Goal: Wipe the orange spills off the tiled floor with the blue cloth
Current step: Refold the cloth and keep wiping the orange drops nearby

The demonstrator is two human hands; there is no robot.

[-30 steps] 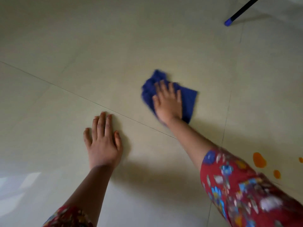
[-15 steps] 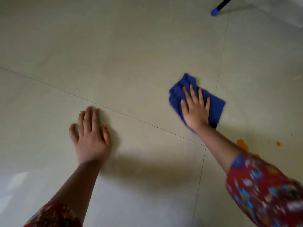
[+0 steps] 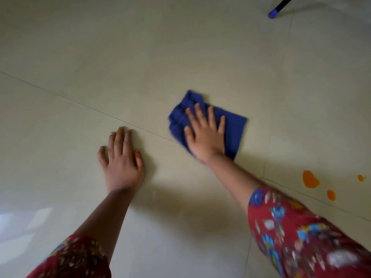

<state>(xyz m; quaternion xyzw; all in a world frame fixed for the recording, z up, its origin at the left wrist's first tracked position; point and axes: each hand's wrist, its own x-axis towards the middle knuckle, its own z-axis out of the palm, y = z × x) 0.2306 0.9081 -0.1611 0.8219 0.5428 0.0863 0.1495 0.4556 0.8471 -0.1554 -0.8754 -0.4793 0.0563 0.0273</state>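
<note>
A folded blue cloth (image 3: 233, 129) lies flat on the pale tiled floor (image 3: 140, 57) near the middle of the view. My right hand (image 3: 204, 135) presses down on it with fingers spread. My left hand (image 3: 122, 159) rests palm down on the bare tile to the left of the cloth, holding nothing. At the right edge are three orange spills: a large blob (image 3: 310, 179), a smaller drop (image 3: 331, 195) below it and a tiny drop (image 3: 361, 177) further right. The cloth lies well to the left of them, not touching any.
A dark pole with a blue tip (image 3: 273, 14) rests on the floor at the top right. Grout lines (image 3: 80, 104) cross the tiles diagonally. A bright window reflection (image 3: 18, 223) lies on the floor at the lower left.
My right hand slid the cloth right, away from my left hand, then back left toward it. The view shifted, so the orange spills now show at the right. My left hand stayed planted.
</note>
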